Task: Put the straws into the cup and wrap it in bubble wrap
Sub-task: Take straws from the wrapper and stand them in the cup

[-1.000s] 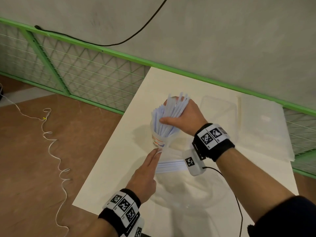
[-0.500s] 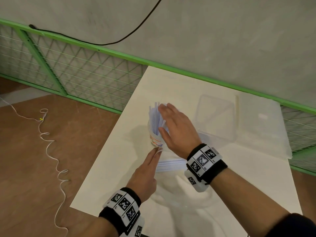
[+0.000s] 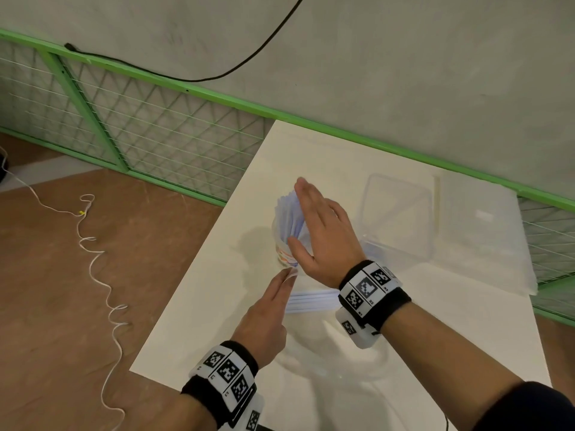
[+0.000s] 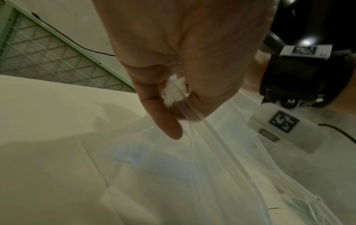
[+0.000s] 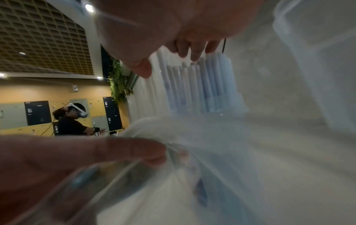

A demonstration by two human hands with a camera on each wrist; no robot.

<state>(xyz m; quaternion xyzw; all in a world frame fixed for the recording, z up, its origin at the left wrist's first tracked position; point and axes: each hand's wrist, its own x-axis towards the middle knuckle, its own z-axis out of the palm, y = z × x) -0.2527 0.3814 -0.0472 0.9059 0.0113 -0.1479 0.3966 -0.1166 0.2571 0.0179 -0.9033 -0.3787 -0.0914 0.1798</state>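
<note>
Paper straws (image 3: 291,213) now released into cup (image 3: 284,255) | right hand (image 3: 326,237) flat, empty | left hand (image 3: 267,315) pinching plastic bag (image 4: 192,175) | more straws remain

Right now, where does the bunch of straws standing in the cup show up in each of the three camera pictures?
Head: straws in the cup stand left of centre, just beyond the right hand.
Left wrist: not in view; only the left hand pinching clear plastic.
Right wrist: upper middle, below the fingertips.
Shared landmark: the white table, seen in all three.
</note>
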